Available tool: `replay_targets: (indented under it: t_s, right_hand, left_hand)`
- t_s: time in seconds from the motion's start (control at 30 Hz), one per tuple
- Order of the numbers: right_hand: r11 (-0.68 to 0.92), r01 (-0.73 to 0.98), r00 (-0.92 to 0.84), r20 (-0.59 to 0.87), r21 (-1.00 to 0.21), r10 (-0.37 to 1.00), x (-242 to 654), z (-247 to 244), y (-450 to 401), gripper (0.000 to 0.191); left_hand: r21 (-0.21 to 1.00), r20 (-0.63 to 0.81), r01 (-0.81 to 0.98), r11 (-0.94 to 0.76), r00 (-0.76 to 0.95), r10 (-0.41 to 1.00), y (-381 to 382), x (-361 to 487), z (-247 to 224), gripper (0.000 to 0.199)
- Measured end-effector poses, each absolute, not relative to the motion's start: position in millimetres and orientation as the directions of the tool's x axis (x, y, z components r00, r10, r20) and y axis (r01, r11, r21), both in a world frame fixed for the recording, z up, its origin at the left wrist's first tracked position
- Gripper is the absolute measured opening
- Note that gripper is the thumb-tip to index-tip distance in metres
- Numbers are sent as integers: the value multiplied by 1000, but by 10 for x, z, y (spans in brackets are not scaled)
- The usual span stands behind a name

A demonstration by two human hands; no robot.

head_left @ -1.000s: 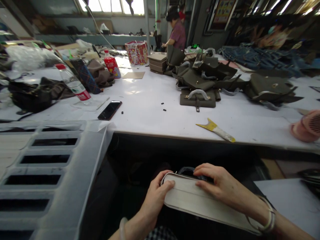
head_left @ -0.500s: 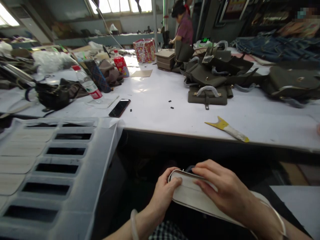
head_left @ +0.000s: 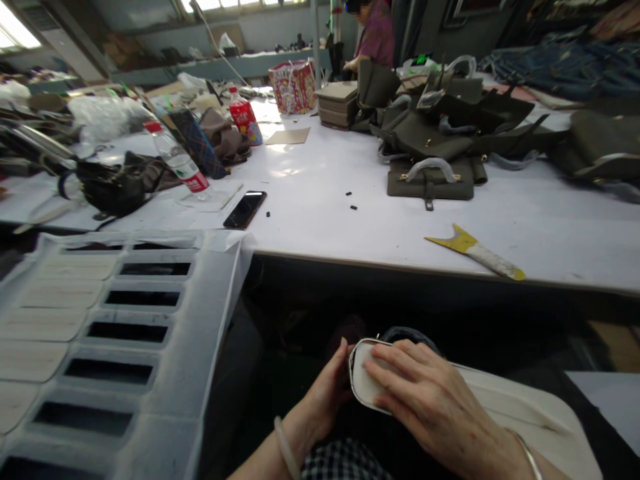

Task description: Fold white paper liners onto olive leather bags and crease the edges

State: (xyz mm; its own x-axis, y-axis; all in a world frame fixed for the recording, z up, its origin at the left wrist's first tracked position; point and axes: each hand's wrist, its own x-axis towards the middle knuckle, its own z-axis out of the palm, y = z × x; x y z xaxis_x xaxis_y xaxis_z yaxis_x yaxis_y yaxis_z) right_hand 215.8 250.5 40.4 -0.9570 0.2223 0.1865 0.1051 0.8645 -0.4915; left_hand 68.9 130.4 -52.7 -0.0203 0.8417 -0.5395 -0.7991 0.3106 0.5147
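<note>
Head view, and it's my right hand (head_left: pixel 433 393) on top, fingers loosely spread and laid over the rounded end of an off-white bag panel (head_left: pixel 520 400), not closed round it. Down at that same end is my left hand (head_left: pixel 327 383), thumb pointing up beside the rim; its fingers slip out of sight, so I cannot tell how firmly they hold. The panel sits over my lap, below the table's front edge, running off to the lower right beneath my right forearm, with a clear-wrapped loop (head_left: pixel 413 333) arching up behind it. Off to my left, a grey slotted crate (head_left: pixel 200 333) carries a row of off-white pieces (head_left: pixel 45 327). Up on the white table (head_left: pixel 310 220), a forked yellow tool (head_left: pixel 475 250) lies near the edge, a phone (head_left: pixel 245 210) well left of it. Beyond the tool, olive handbags (head_left: pixel 435 183) pile up, and farther back stands a person in purple (head_left: pixel 377 37).
</note>
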Motion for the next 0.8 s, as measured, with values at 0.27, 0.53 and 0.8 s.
replay_targets:
  t_s: [0.27,0.53,0.8]
  right_hand:
    - [899,157,-965,129,-409,227,2047,398,2456,15]
    - [890,189,-968,73,-415,240,1978,456,2383,13]
    - [813,251,-944,53,-526,326,1987,418,2333,10]
  left_hand:
    - [395,-519,-902,174,-63,852,1336,847,-635,64]
    - [440,-461,-878,187,-42,886,1261,770,-567,61]
    - [465,-425,-861,204,-15,905,1270,747,-589,56]
